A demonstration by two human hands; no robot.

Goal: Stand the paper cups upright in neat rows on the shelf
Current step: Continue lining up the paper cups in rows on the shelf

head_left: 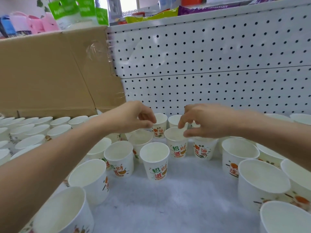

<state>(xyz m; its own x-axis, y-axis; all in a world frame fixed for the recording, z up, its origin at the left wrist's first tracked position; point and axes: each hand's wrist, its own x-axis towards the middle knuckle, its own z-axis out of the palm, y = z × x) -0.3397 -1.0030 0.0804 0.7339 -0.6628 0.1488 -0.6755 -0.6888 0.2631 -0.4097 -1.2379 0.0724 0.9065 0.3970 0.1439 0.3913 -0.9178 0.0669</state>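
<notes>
Several white paper cups with green and orange print stand upright on the white shelf. My left hand pinches the rim of a cup at the back, thumb outside and fingers over the edge. My right hand pinches the rim of another upright cup just in front and to the right. A third cup stands nearer to me, between the two arms. Rows of cups run along the left and the right.
A white pegboard back panel rises behind the cups. A brown cardboard box stands at the back left. Packaged goods sit on the shelf above. More upright cups fill the far left.
</notes>
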